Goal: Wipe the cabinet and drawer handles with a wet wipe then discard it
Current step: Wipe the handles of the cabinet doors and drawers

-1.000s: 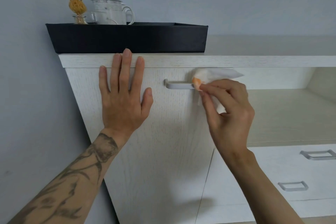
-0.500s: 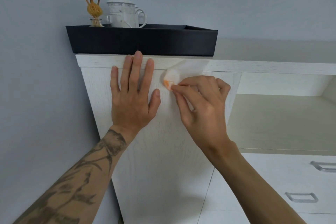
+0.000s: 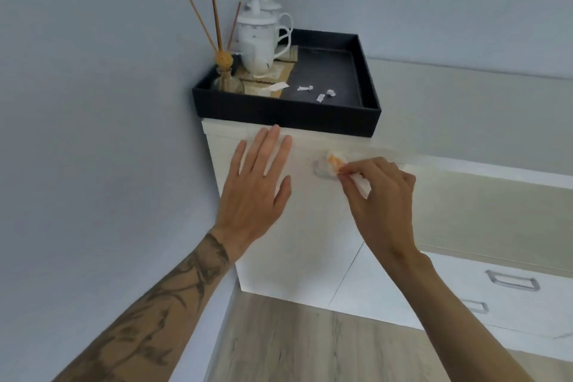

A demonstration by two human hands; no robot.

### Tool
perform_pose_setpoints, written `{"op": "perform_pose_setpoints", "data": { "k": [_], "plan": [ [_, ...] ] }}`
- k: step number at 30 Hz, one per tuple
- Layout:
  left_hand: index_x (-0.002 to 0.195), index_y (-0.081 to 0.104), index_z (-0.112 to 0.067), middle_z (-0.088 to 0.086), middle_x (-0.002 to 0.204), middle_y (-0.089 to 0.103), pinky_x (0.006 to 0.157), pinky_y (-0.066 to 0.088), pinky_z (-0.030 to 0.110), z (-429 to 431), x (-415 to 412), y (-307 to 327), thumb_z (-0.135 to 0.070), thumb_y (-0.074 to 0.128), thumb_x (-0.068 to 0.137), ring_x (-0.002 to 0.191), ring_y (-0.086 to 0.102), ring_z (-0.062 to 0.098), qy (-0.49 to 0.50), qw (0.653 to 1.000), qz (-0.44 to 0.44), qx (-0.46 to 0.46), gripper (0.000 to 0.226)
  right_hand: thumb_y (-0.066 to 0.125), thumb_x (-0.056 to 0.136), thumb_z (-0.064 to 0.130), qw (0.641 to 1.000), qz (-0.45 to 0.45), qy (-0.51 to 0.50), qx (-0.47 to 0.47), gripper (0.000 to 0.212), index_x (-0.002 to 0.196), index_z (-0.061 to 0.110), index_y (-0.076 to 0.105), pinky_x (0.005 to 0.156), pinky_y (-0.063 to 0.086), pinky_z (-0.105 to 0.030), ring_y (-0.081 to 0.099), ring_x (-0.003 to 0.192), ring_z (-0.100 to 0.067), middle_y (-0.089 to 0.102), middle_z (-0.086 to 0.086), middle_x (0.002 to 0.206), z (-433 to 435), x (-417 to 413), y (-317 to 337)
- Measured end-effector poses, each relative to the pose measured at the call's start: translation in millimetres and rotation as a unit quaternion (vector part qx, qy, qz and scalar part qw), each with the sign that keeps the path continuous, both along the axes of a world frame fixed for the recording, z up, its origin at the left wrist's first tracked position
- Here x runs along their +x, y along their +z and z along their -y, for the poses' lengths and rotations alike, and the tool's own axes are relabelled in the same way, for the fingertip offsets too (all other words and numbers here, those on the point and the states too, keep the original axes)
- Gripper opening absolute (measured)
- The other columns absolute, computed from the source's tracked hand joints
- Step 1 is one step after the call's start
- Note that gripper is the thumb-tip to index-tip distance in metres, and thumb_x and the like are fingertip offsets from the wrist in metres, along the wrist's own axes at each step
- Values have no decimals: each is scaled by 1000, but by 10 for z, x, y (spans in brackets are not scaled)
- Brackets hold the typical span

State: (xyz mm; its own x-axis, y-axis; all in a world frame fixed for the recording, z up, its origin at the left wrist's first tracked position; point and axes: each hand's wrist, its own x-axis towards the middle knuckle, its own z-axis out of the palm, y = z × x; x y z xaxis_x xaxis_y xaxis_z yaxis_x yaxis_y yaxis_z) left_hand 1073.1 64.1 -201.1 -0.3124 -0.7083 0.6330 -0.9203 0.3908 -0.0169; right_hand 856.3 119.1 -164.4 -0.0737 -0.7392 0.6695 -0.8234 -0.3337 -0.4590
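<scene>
My right hand (image 3: 376, 195) pinches a white wet wipe (image 3: 336, 161) with an orange stain and presses it on the left end of the silver cabinet handle (image 3: 321, 170); most of the handle is hidden by the wipe and my fingers. My left hand (image 3: 257, 192) lies flat, fingers spread, on the white cabinet door (image 3: 297, 245) just left of the handle, holding nothing. Two silver drawer handles (image 3: 511, 284) (image 3: 476, 306) show on the white drawers at the lower right.
A black tray (image 3: 366, 115) sits on the cabinet top with white lidded mugs (image 3: 260, 37), a reed diffuser (image 3: 224, 77) and paper scraps. An open shelf (image 3: 496, 214) lies to the right. A grey wall is at left, wooden floor (image 3: 310, 347) below.
The view has risen and now looks down onto the cabinet top. My right hand slid the wipe left along the handle to its left end. My left hand stays flat on the door.
</scene>
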Motion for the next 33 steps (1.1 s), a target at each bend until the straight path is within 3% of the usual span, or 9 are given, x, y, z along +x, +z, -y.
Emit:
{"op": "perform_pose_setpoints", "data": {
  "k": [4,7,13,22,27,33],
  "plan": [
    [162,37,-17,9,169,33,129,18,47,-477,150,621,-47,38,108,154,35,28,33,993,3,111,62,80,94,19,996,39,42,74,3,96,18,77,85,54,-50,63,88,-12,73,8,97,-209,79,647],
    [157,47,-20,9,162,45,123,29,51,-890,321,1244,-56,35,105,146,48,31,68,984,-2,165,65,81,93,22,989,43,78,117,4,96,19,79,85,58,-57,60,85,-8,65,17,95,-407,192,1244],
    [164,31,-28,1,171,27,130,12,44,-1810,646,2663,-65,17,100,158,26,23,142,951,-17,274,75,79,95,24,966,53,145,207,8,102,20,80,90,58,-40,63,91,-11,72,8,101,-878,450,2547],
    [165,27,-30,-3,170,30,129,16,37,-3385,870,4180,-57,30,110,156,28,17,267,928,-59,255,62,79,93,15,929,23,319,188,7,96,22,80,83,51,-24,64,83,-3,69,18,90,-1683,790,3831],
    [165,28,-32,-3,169,31,128,19,38,-4657,675,4605,-58,33,109,155,31,18,371,893,-90,238,62,80,90,16,878,24,451,158,12,90,28,77,78,46,-19,64,84,-2,70,18,89,-2351,904,4144],
    [164,27,-30,-2,168,35,128,23,39,-6389,405,5036,-59,33,109,154,33,19,486,828,-113,257,63,81,90,20,805,11,569,167,11,85,29,75,81,50,-29,67,85,-7,73,9,91,-3563,1162,4582]
  ]
}}
